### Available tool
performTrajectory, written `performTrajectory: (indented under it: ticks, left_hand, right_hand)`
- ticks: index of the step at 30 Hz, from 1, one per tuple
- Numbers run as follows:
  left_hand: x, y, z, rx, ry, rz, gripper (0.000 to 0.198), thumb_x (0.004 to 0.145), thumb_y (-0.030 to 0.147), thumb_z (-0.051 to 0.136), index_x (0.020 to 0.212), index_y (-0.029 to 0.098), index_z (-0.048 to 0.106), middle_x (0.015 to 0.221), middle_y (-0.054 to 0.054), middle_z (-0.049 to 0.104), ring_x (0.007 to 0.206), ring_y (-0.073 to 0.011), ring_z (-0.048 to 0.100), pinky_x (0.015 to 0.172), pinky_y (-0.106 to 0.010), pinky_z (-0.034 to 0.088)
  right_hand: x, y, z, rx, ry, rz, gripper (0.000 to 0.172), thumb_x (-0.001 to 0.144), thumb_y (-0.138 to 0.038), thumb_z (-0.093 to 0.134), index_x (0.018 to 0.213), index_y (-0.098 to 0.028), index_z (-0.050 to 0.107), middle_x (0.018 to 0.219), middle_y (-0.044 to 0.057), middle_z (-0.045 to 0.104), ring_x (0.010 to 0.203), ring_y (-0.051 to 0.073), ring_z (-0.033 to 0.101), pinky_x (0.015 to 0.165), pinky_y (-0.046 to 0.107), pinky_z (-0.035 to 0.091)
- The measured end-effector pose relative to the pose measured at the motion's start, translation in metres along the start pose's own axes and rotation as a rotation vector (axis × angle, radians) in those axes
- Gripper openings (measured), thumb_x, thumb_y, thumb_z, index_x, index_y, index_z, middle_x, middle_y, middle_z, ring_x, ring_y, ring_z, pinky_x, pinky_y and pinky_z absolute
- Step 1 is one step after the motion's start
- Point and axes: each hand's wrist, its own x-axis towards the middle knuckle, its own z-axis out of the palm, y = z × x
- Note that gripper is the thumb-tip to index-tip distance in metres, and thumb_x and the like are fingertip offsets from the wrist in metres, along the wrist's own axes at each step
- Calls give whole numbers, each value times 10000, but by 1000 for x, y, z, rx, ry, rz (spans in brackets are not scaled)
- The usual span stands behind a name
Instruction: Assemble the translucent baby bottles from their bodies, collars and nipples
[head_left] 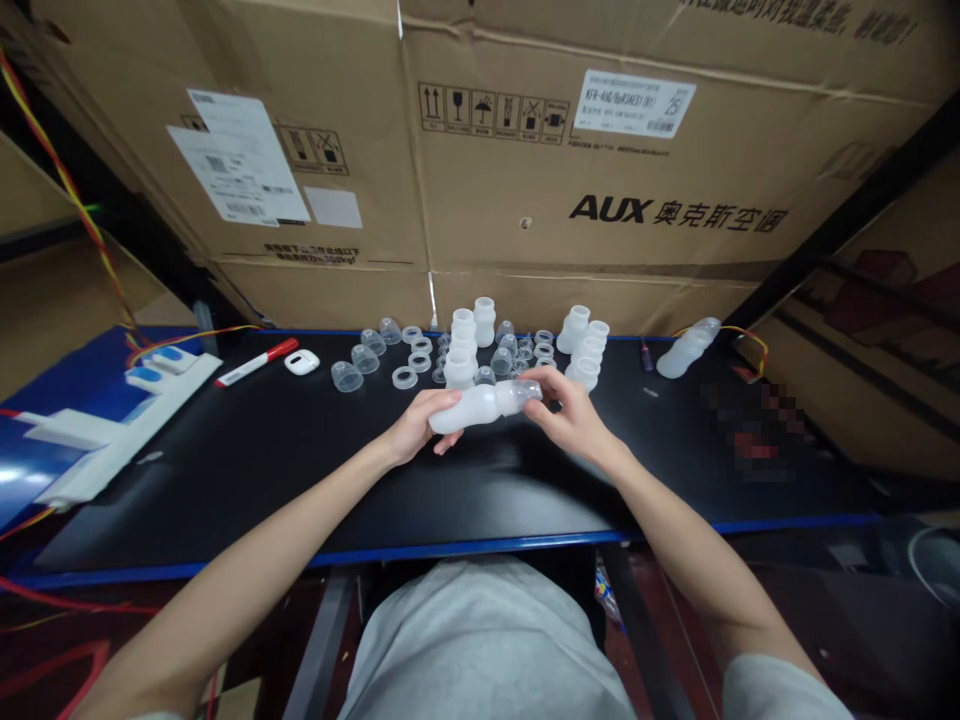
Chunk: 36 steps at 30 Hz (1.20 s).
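Observation:
My left hand [421, 428] is wrapped round the base of a frosted white bottle [477, 408], which lies almost level above the black table. At its right end, the fingers of my right hand [564, 405] close on the clear cap. Behind my hands stand several open white bottles, some near the middle [484, 322] and others to the right [576, 328]. Clear domed caps [347, 376] and rings [405, 377] are set out in rows among and left of them. A capped bottle [688, 348] leans at the far right.
On the black table [300, 500] are a red and white marker [256, 363], a white case [301, 362], a power strip [131, 430] and a small screwdriver [647, 356]. A large cardboard box [495, 230] stands behind. Cables run at both sides.

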Motion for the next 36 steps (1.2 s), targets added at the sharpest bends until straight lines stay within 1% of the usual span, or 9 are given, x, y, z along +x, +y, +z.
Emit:
performTrajectory:
  ticks: [8, 11, 14, 20, 22, 24, 27, 32, 36]
  left_hand:
    - [1, -1, -4, 111, -8, 67, 556, 898, 671, 718, 904, 116, 697, 616, -64, 708, 438, -153, 579, 462, -266, 447]
    - [-4, 2, -3, 306, 32, 178, 494, 861, 596, 811, 990, 129, 718, 731, -48, 749, 531, -145, 617, 540, -260, 486]
    - [-9, 1, 1, 602, 135, 379, 455, 804, 478, 898, 1096, 157, 760, 942, -66, 811, 757, -192, 727, 723, -296, 580]
    - [-13, -7, 2, 930, 245, 673, 393, 802, 366, 918, 1148, 217, 807, 1162, -126, 845, 1061, -300, 808, 1010, -434, 629]
    - [-12, -6, 0, 955, 276, 709, 372, 806, 339, 916, 1145, 227, 813, 1190, -128, 844, 1091, -308, 811, 1023, -443, 632]
    - [-12, -4, -2, 951, 289, 715, 384, 798, 341, 923, 1146, 224, 810, 1197, -130, 843, 1092, -310, 817, 1017, -440, 639]
    - [-12, 1, -3, 955, 240, 714, 415, 783, 364, 930, 1147, 210, 803, 1175, -130, 850, 1052, -303, 830, 965, -414, 656]
    - [-15, 0, 0, 1027, 231, 720, 409, 781, 393, 915, 1132, 214, 806, 1100, -105, 865, 947, -283, 841, 875, -378, 669]
    - [-18, -4, 8, 1092, 233, 623, 427, 800, 434, 885, 1163, 225, 800, 1079, -85, 864, 885, -276, 835, 827, -369, 658]
  right_hand:
    - [3, -8, -7, -17, -39, -91, 395, 1056, -507, 712, 1338, -231, 700, 1061, 71, 710, 821, 193, 629, 725, 333, 555]
    - [3, -9, -4, -75, -29, 54, 354, 1043, -558, 705, 1016, -205, 686, 755, -17, 625, 637, 141, 504, 607, 283, 426]
    - [3, -6, 0, -127, -24, 184, 565, 1091, -627, 566, 705, -222, 487, 598, -47, 454, 581, 121, 395, 577, 290, 320]
    - [4, 0, 10, -83, -86, 451, 782, 1111, -790, 298, 554, -250, 394, 487, -11, 421, 518, 144, 424, 549, 314, 342]
    - [4, -4, 9, -137, -64, 398, 792, 1130, -768, 265, 628, -222, 541, 550, 13, 534, 562, 168, 515, 595, 316, 409]
    - [2, -9, 6, -259, -39, 208, 730, 1151, -719, 292, 927, -178, 729, 786, 66, 708, 717, 209, 643, 700, 334, 481]
    - [-2, -17, 1, -460, -151, -56, 639, 1097, -711, 541, 1427, -180, 674, 1177, 134, 781, 978, 273, 743, 832, 368, 529]
    - [-10, -20, 7, -878, -229, -80, 707, 922, -560, 888, 1442, -136, 665, 1125, 167, 803, 934, 323, 770, 697, 350, 480]
    - [-12, -24, 23, -1053, -247, -7, 223, 1022, -190, 696, 1239, -136, 712, 1048, 161, 784, 886, 294, 747, 630, 359, 410]
